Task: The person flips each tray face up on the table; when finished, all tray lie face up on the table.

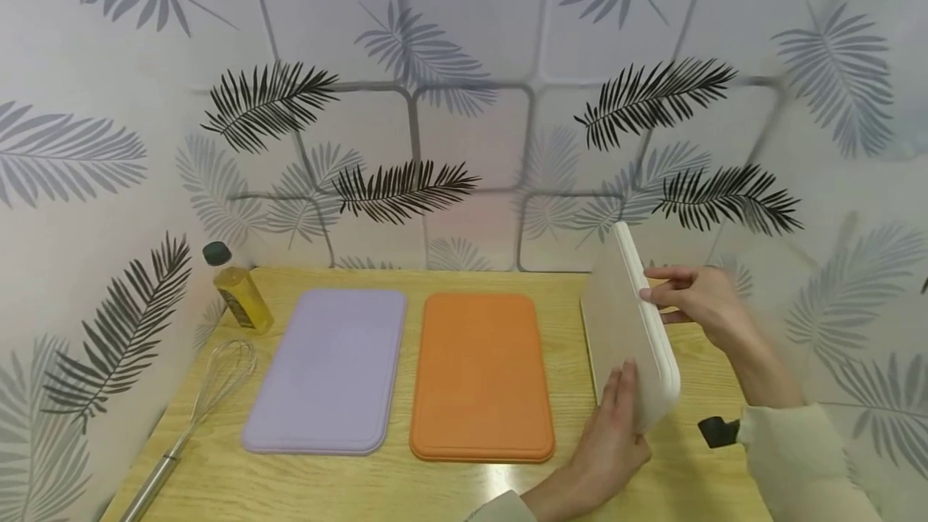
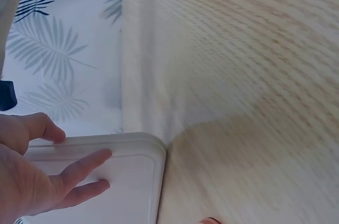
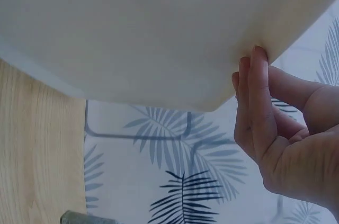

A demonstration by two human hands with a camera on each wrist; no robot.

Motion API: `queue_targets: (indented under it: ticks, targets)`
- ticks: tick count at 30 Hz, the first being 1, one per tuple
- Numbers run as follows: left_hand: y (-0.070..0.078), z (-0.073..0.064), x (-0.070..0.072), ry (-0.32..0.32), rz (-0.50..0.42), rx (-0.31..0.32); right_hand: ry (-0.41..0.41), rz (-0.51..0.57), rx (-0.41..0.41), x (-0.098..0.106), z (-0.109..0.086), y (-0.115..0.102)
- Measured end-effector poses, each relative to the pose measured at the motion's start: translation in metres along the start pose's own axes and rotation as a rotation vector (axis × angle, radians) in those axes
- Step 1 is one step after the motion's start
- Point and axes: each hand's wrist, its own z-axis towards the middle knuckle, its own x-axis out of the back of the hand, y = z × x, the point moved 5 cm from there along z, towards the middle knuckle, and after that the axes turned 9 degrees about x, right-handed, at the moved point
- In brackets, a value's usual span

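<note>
A thick white cutting board with rounded corners is tilted up on its edge at the table's right side. Near its lower front corner, my left hand grips it. In the left wrist view, the fingers lie over the grooved face of the white board, with the thumb at its rim. My right hand pinches the board's upper edge from the right. The right wrist view shows the board's plain underside, with the right hand's fingertips against it by the edge.
An orange board lies flat left of the white one, and a lilac board lies beyond it. A whisk and a dark-capped bottle of yellow liquid are at the far left. Leaf-patterned sheeting borders the wooden table.
</note>
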Motion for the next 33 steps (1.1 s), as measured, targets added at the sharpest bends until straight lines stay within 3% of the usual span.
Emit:
queue_targets:
  ticks: [3,12,19,22,27,33]
  targets:
    - [0.002,0.004,0.003,0.001,-0.056,0.019,-0.002,0.002,0.001,-0.007,0.003,-0.004]
    - [0.006,0.012,0.024,-0.053,-0.251,0.158,-0.001,0.009,-0.003,-0.025,0.007,-0.009]
    - [0.008,0.019,0.040,-0.127,-0.468,0.353,-0.007,0.027,-0.012,-0.033,0.010,-0.011]
    - [0.009,0.020,0.045,-0.146,-0.522,0.418,-0.015,0.040,-0.023,-0.036,0.011,-0.012]
    - [0.011,0.020,0.052,-0.165,-0.584,0.471,-0.032,0.045,-0.022,-0.039,0.013,-0.013]
    - [0.011,0.021,0.056,-0.198,-0.723,0.496,-0.061,0.070,-0.019,-0.043,0.013,-0.011]
